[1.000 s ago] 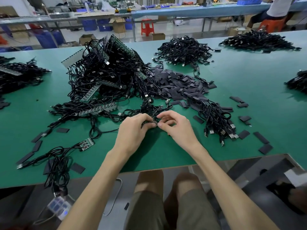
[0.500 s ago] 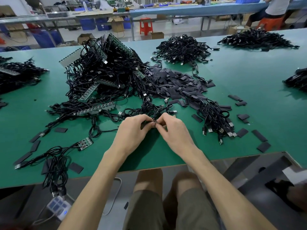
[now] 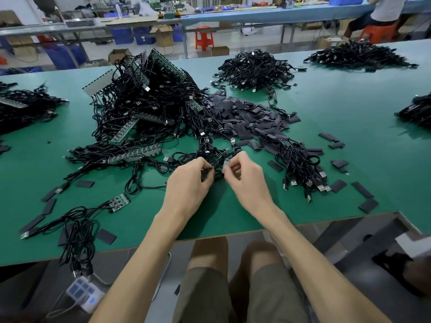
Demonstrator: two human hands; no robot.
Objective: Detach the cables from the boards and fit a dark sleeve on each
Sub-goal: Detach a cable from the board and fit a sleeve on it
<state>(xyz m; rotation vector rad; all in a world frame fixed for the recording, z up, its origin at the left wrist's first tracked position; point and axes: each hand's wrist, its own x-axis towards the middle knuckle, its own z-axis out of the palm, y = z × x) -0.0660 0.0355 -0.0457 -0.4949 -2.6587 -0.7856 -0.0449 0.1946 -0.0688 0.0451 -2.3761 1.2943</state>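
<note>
Beyond the large heap [image 3: 149, 101] of black cables and green boards, an open cardboard box [image 3: 163, 34] and blue crates [image 3: 121, 34] are seen on the floor; their contents cannot be made out. Just in front of the heap, both hands are held close together over the green table [image 3: 349, 136]. A cable [image 3: 210, 170] end is pinched in the curled fingers of the left hand [image 3: 189, 185]. A small pale piece [image 3: 225, 168], blurred, is nipped between thumb and forefinger of the right hand [image 3: 245, 183]. Right of the heap, one pile of dark sleeves [image 3: 245, 117] is spread. Four further cable heaps [image 3: 254, 68] are counted farther off, and one small board [image 3: 120, 201] lies to the heap's front left.
</note>
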